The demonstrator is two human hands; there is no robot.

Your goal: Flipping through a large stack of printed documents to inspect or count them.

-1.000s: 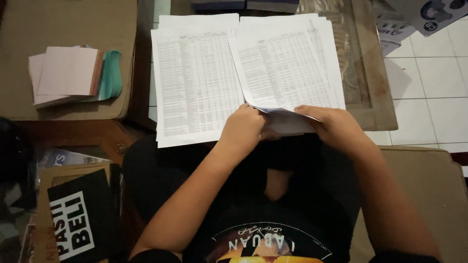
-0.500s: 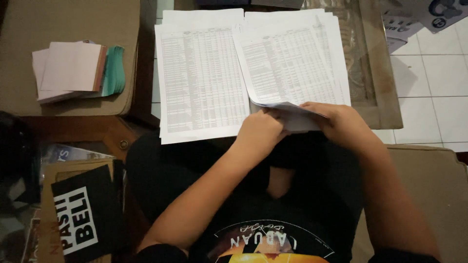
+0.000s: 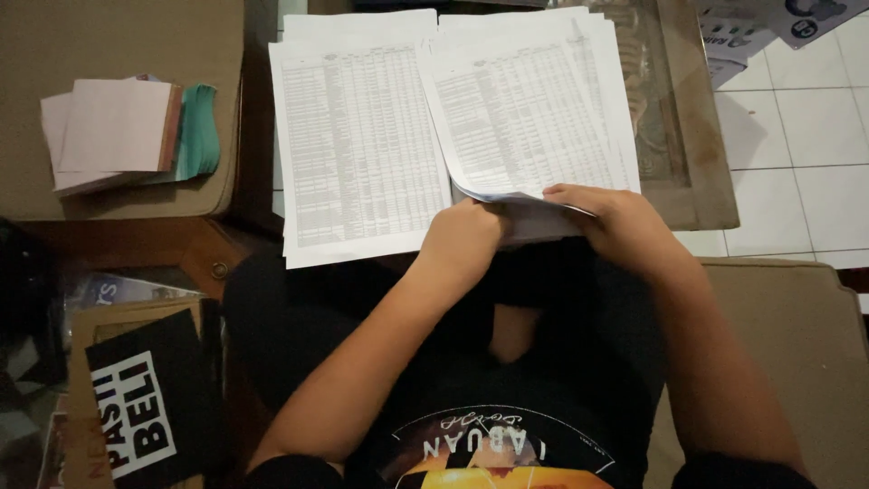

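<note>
Two stacks of printed sheets lie side by side on the bench (image 3: 697, 172). The left hand (image 3: 462, 237) rests at the near edge of the right stack (image 3: 525, 109), fingers curled onto its lower corner. The right hand (image 3: 615, 217) grips the same near edge, fingers closed on the lifted sheets. The fingertips are hidden under the paper, so the exact pinch is probably thumb-over. The left stack (image 3: 358, 145) lies flat, untouched. The print is too small to make out. Pink and green paper (image 3: 118, 131) lies far left.
</note>
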